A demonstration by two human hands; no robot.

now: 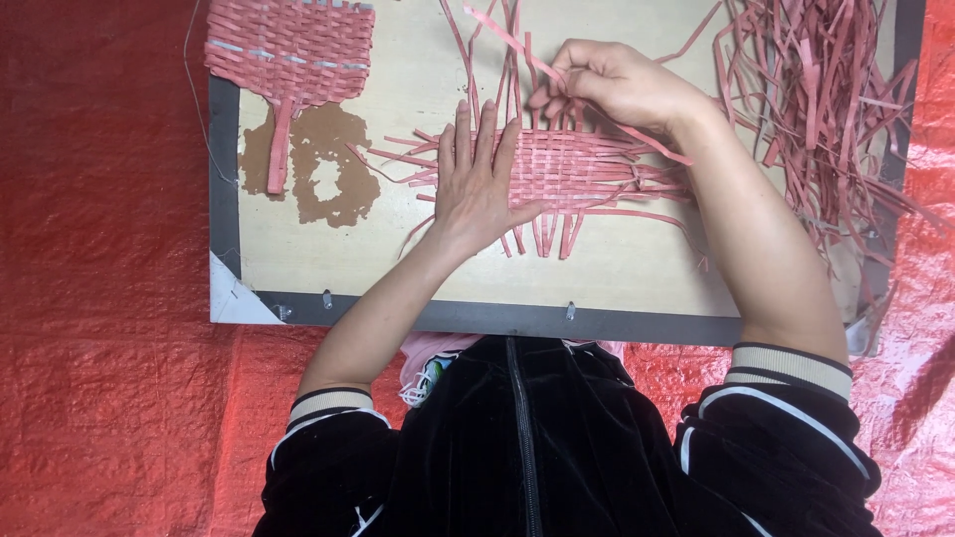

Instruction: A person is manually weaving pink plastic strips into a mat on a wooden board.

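Half-woven pink strip mat [582, 169] with loose ends; right hand [617, 85] grip pinching one strip [507, 40]

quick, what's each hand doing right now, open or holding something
Left hand: open, flat on the woven pink mat.
Right hand: closed, fingers pinching a pink strip.

Two hands are at work: the left hand [476, 179] lies flat and the right hand [609, 82] pinches one strip [517, 48]. Two woven mats lie on one board [418, 259]: a finished mat [288, 50] and a half-woven mat [572, 164]. One heap of loose strips [816, 89] sits at the right, too tangled to count. One red sheet [99, 298] lies underneath.
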